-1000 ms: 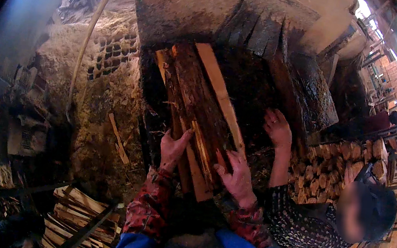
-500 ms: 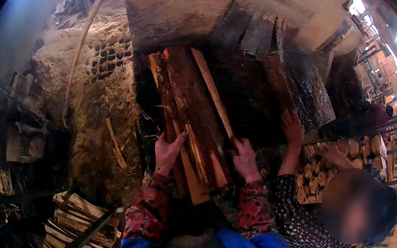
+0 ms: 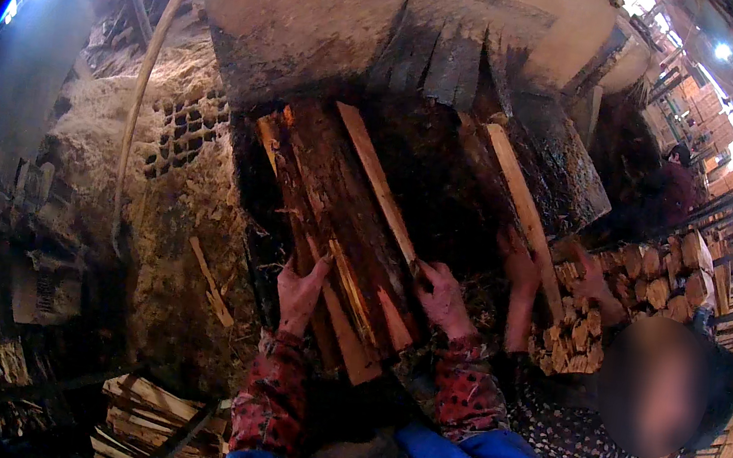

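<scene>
A bundle of long split firewood (image 3: 338, 198), dark bark on some pieces and pale on others, slopes away from my body toward a sooty opening. Along its left side, the fingers of my left hand (image 3: 299, 296) are closed around the edge of the firewood, thumb on top. To the right lies a narrow pale stick of firewood (image 3: 377, 180), with my right hand (image 3: 447, 301) closed on its near end. A co-worker's hands (image 3: 521, 271) are beside a long pale split piece (image 3: 525, 207) on the right.
A clay wall (image 3: 319, 22) with a blackened metal sheet (image 3: 451, 61) stands ahead. Stacked firewood (image 3: 577, 337) is at the right, by the co-worker's sleeve (image 3: 562, 422). More split wood (image 3: 145, 426) lies lower left. A curved pole (image 3: 146, 83) leans on the left.
The co-worker has brought a long pale split piece up on the right. My hands keep their hold on the firewood, and the view has shifted slightly.
</scene>
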`<state>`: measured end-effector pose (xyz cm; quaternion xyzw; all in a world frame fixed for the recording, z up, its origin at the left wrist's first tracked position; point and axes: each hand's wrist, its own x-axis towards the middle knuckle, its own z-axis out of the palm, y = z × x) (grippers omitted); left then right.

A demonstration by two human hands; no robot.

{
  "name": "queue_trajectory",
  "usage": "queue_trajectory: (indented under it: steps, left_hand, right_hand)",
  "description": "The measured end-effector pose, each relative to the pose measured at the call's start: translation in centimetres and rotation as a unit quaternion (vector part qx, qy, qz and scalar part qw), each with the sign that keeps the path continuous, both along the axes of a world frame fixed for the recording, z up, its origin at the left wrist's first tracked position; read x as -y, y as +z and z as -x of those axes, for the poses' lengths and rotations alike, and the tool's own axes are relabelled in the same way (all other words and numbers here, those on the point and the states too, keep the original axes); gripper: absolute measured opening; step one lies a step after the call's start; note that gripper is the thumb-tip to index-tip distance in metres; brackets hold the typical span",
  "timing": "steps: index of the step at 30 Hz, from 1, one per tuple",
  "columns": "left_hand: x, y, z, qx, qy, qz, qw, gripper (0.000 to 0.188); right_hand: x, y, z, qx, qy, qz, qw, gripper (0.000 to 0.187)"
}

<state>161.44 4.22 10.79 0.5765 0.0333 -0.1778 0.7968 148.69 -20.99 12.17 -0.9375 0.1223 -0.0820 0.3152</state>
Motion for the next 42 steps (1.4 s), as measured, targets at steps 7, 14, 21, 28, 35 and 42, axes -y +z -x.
queue_trajectory:
  steps: [7,14,21,28,35,42]
  left_hand:
    - [0.0,-1.3,0.1,0.025,0.009,-0.002,1.0,0.038]
    - [0.6,0.1,0.2,-0.001,0.006,-0.041,0.999,0.036]
    - [0.5,0.6,0.2,-0.04,0.006,-0.011,0.999,0.036]
    - [0.2,0.7,0.4,-0.023,-0.032,-0.019,0.999,0.05]
    - [0.1,-2.7,0.0,-0.043,0.038,0.016,0.998,0.044]
    - [0.5,2.8,0.5,-0.026,0.013,-0.065,0.997,0.044]
  right_hand:
    - [-2.3,3.6,1.5,-0.011,0.006,0.041,0.999,0.04]
    - [-5.0,6.4,2.1,0.024,-0.043,0.067,0.997,0.028]
    - [-1.0,4.4,0.5,0.134,-0.051,0.091,0.986,0.043]
    - [2.7,0.3,1.5,-0.091,-0.121,0.165,0.975,0.059]
    - [2.3,0.5,2.1,-0.086,-0.143,0.132,0.977,0.067]
    - [3.3,2.0,2.4,-0.115,-0.137,0.035,0.983,0.088]
